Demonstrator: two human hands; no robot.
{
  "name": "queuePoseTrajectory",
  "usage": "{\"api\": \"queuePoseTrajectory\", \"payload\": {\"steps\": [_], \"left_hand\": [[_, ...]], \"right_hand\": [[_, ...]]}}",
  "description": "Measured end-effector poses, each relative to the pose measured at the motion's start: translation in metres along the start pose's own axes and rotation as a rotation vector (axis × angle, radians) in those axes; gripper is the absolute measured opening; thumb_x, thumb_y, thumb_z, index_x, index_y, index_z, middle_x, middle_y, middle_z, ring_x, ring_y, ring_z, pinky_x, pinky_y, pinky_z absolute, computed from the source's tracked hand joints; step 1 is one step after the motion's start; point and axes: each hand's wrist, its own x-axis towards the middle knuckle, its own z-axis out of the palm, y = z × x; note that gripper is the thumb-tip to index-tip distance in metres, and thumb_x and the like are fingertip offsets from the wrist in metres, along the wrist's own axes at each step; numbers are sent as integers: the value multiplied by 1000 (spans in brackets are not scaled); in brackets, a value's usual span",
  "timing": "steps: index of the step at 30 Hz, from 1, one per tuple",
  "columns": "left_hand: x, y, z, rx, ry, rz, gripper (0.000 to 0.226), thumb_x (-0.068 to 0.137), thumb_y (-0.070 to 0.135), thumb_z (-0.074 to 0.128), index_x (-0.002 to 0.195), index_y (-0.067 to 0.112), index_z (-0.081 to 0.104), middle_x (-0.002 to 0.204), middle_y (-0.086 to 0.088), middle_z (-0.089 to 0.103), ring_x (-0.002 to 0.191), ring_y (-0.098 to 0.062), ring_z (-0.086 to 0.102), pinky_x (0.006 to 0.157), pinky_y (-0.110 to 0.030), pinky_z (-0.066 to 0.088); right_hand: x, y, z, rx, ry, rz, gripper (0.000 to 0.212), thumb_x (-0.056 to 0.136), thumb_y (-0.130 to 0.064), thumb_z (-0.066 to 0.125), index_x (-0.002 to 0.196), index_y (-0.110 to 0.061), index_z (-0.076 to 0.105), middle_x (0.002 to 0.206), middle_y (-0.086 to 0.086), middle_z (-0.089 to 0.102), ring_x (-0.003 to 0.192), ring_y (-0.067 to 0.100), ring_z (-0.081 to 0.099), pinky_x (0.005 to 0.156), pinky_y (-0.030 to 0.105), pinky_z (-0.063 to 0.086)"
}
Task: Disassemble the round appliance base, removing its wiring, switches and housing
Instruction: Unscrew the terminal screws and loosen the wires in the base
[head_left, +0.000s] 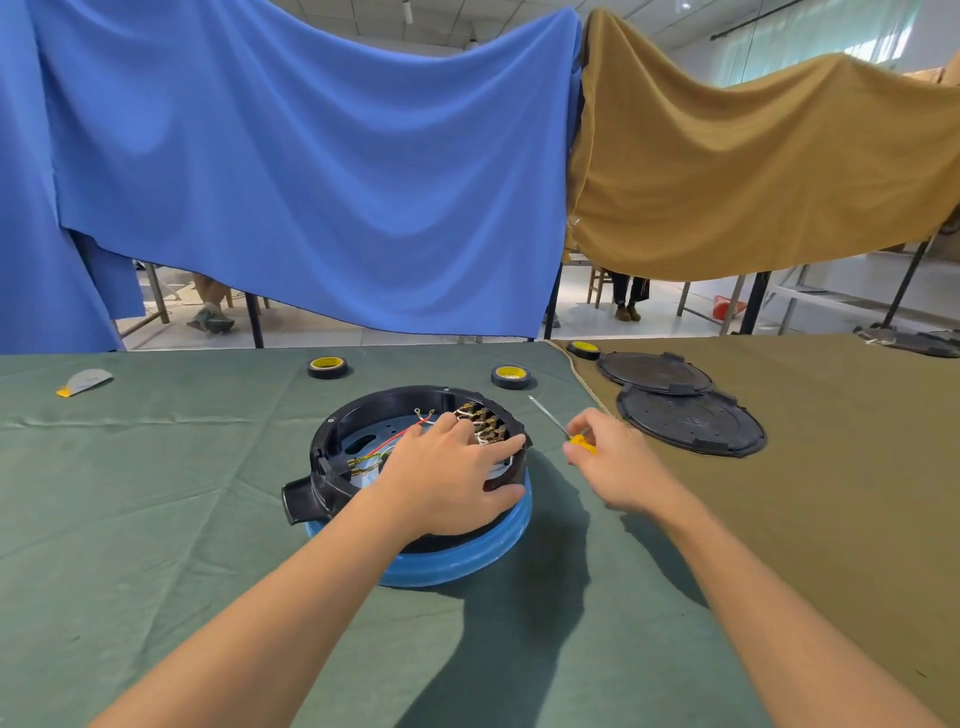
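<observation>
The round appliance base (363, 415) lies upside down and open on the green cloth: a black housing ring above a blue rim (467, 561). Inside it I see red, white and green wires (400, 439) and a row of brown switches (485, 418) along the far right wall. My left hand (457, 473) rests over the base's right side, fingers on the inside near the switches and thumb on the outer rim, gripping it. My right hand (608, 457) hovers just right of the base and holds a yellow-handled screwdriver (553, 418), its shaft pointing up and to the left.
Two black round bottom covers (691, 421) lie on the brown cloth at the right. Three rolls of black tape with yellow cores (327, 367) sit near the far edge. A grey and yellow scrap (85, 382) lies far left. Blue and tan sheets hang behind the table.
</observation>
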Motion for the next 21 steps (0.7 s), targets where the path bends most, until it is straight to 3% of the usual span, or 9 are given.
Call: {"api": "queuePoseTrajectory", "payload": {"steps": [3,5,8,11,21], "left_hand": [[-10,-12,-5,-58,-55,-6,62,83,80,24,142,62,17,126,1,44,124,-21,35,98,-43,33],[-15,-18,-8,-74,-58,-3,60,81,82,25,139,67,15,130,0,38,126,-22,32,99,-43,33],[-17,-20,-7,-80,-148,-13,56,81,83,20,134,74,4,137,-5,44,130,-30,36,103,-46,32],[-15,-17,-6,-137,-219,-25,55,83,81,20,135,73,3,136,-10,48,129,-34,41,104,-47,34],[-12,0,-4,-163,-241,-72,58,87,76,24,140,68,3,145,-19,38,133,-41,35,107,-50,30]], "right_hand": [[-10,-18,-5,19,-1,-112,21,98,-26,52,115,-20,63,94,-4,66,81,15,54,83,41,52],[-13,-27,-6,-21,30,-150,23,98,-27,51,111,-21,69,85,-7,67,92,21,56,91,40,47],[-15,-38,-6,-104,50,-169,26,99,-28,50,108,-22,74,94,-4,72,104,27,55,94,39,44],[-14,-46,-6,-199,62,-164,27,98,-29,51,110,-20,74,107,0,72,111,28,54,91,41,47],[-14,-56,-4,-304,82,-114,29,97,-27,49,94,-15,75,94,8,73,92,30,61,78,46,55]]}}
